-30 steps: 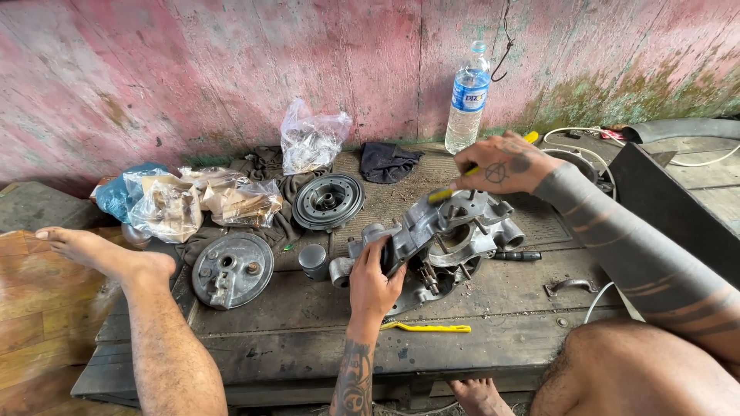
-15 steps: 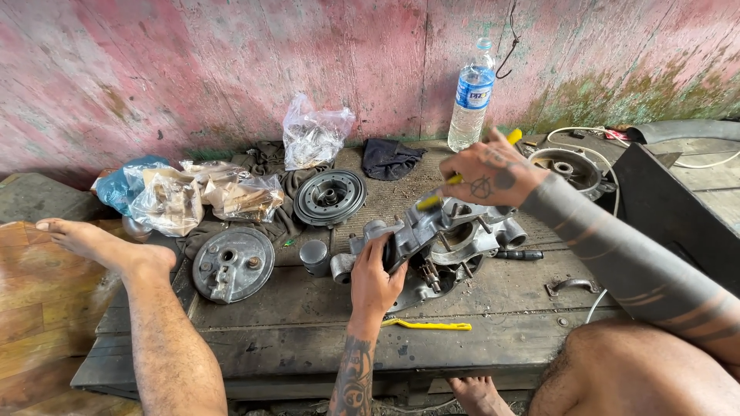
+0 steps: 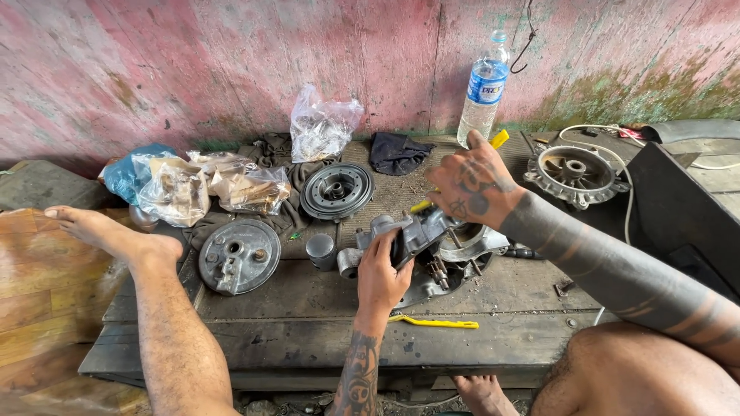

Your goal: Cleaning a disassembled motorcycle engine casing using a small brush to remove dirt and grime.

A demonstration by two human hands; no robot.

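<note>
A grey metal engine casing (image 3: 432,239) lies on the dark wooden platform (image 3: 293,323). My left hand (image 3: 381,273) grips its near left end and holds it tilted up. My right hand (image 3: 472,189) hovers over the casing's far side, closed around a yellow-handled tool (image 3: 499,139) whose shaft points down towards the casing. The tool's tip is hidden behind my hand and the casing. A small grey cylinder (image 3: 320,250) stands just left of the casing.
A round brake plate (image 3: 239,256), a ribbed pulley (image 3: 337,190), plastic bags of parts (image 3: 324,127), a dark cloth (image 3: 397,152) and a water bottle (image 3: 482,91) lie behind. A finned hub (image 3: 574,173) sits right. A yellow strip (image 3: 433,322) lies near the front edge. My bare leg (image 3: 154,308) rests left.
My right hand has moved left and nearer with the yellow-handled tool, now over the casing. My left hand has tipped the casing's near end higher.
</note>
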